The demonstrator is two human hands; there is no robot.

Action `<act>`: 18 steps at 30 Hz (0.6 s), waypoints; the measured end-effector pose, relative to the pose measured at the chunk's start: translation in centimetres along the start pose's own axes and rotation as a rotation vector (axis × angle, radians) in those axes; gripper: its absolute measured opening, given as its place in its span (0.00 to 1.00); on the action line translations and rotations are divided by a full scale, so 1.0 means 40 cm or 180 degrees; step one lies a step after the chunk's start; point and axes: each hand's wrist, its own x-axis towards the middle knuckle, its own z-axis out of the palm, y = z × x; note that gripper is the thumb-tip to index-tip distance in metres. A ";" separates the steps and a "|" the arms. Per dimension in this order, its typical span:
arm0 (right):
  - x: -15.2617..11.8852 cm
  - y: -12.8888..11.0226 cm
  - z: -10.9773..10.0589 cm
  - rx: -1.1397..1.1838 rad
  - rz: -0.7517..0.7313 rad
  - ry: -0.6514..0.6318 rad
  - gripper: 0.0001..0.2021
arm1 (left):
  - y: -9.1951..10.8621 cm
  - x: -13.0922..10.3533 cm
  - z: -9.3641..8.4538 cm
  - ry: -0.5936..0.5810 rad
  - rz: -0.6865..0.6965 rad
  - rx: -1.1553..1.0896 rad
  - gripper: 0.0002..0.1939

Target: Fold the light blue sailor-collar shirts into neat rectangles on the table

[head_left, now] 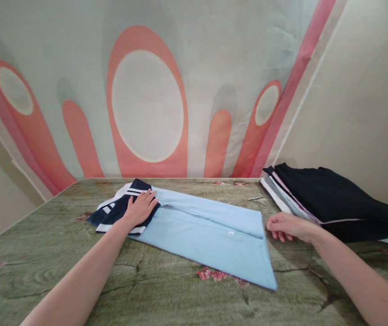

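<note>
In the head view, a folded light blue shirt is lying across the middle of the tabletop, stretching from the far left part toward the near right, with one small white button showing close to its right end. The shirt's navy collar, trimmed with white stripes, is spreading out at the left end, nearer the far edge of the tabletop. The left hand is resting flat on that collar, its fingers lying released and spread, pressing down on the cloth where the navy part is meeting the blue, grasping nothing. The right hand is sitting on the tabletop just beside the shirt's right edge, knuckles up, its fingers curling loosely under toward the surface; whether they are pinching the shirt's edge cannot be told, since the hem and the fingertips are meeting in shadow. Behind the right hand, at the far right corner of the tabletop, a stack of folded clothes is lying, with a black garment on top and pale layers showing beneath. The tabletop itself is wearing a green wood-grain covering with small pink flower patches, one peeking out from under the shirt's near edge.
</note>
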 end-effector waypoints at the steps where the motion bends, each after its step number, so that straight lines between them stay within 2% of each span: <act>1: -0.003 0.008 -0.008 0.0033 0.0005 0.0029 0.09 | -0.004 0.003 0.002 -0.0003 -0.0010 -0.0015 0.26; 6: -0.002 0.020 -0.006 0.0210 -0.0018 0.0256 0.15 | -0.012 0.011 0.010 0.0088 0.0007 -0.0020 0.25; 10: 0.007 0.006 0.019 0.0339 -0.0052 0.0448 0.15 | 0.001 0.009 0.002 0.0133 0.0405 -0.0162 0.26; 15: 0.009 -0.008 0.035 0.0033 -0.0217 0.0999 0.16 | 0.019 0.006 -0.008 0.0032 0.0617 -0.0315 0.28; 18: 0.011 -0.014 0.051 -0.0200 -0.0196 0.0864 0.19 | 0.021 0.003 -0.007 0.0037 0.0622 -0.0359 0.28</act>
